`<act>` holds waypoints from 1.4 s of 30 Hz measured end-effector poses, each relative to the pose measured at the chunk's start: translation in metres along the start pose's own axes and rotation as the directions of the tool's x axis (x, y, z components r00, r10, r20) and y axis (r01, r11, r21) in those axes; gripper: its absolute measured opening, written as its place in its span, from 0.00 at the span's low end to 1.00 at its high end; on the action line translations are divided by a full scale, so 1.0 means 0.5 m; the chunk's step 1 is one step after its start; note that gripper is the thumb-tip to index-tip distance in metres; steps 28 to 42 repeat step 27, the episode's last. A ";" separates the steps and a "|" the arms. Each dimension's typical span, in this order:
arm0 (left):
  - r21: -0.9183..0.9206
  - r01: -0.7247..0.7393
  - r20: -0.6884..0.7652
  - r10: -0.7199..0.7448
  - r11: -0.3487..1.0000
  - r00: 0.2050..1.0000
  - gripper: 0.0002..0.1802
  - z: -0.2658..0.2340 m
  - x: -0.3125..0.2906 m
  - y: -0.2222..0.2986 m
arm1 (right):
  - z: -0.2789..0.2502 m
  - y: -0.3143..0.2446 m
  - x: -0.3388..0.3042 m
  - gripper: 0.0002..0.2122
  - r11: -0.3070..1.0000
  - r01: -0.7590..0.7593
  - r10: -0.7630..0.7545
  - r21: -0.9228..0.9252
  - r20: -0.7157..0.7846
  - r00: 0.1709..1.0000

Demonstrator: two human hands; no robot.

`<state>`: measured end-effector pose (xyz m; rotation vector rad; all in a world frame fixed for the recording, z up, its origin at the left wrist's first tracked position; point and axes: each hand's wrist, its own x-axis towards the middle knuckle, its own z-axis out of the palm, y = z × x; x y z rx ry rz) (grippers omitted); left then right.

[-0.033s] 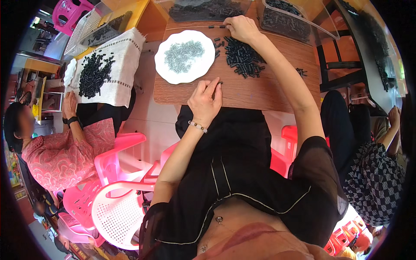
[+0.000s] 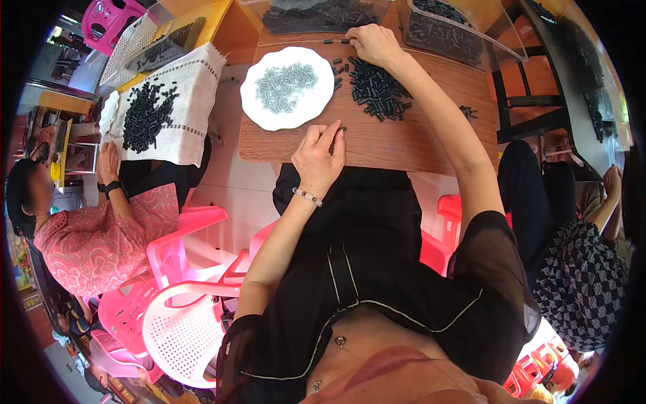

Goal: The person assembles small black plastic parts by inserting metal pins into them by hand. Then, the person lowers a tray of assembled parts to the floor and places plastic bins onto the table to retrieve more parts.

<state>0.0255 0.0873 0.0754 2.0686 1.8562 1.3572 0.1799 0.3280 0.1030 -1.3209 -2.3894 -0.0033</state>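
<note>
My left hand, with a beaded bracelet at the wrist, is over the table's near edge. Its thumb and fingers pinch a small black cylindrical piece. At the far side of the table, my right hand has its fingers bent together and down. Beside its fingertips lies another short black cylinder; what the fingers hold is hidden. A heap of black cylinders lies below that hand. Left of the heap, a white scalloped plate bears many small, clear-looking pieces.
Clear bins of black pieces stand along the wooden table's far edge. To the left, a person in a pink top sits by a cloth-covered table with another black heap. Pink chairs stand behind; another person sits right.
</note>
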 end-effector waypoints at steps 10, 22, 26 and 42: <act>-0.026 -0.001 -0.020 0.000 1.000 1.000 0.10 0.003 0.002 0.000 | 0.042 -0.002 0.029 0.07 0.991 0.032 -0.031 -0.132 0.010 0.999; -0.494 0.169 -0.002 -0.196 0.853 0.981 0.09 -0.016 -0.013 -0.008 | -0.167 -0.149 -0.231 0.10 0.291 -0.224 0.125 0.930 0.195 0.973; -0.713 0.355 0.153 -0.359 0.605 0.921 0.10 -0.034 -0.007 0.050 | -0.186 -0.177 -0.317 0.10 0.119 -0.226 0.170 0.967 0.204 0.964; -0.733 0.334 0.168 -0.318 0.593 0.933 0.11 -0.042 0.001 0.066 | -0.181 -0.178 -0.328 0.11 0.051 -0.238 0.188 0.970 0.224 0.956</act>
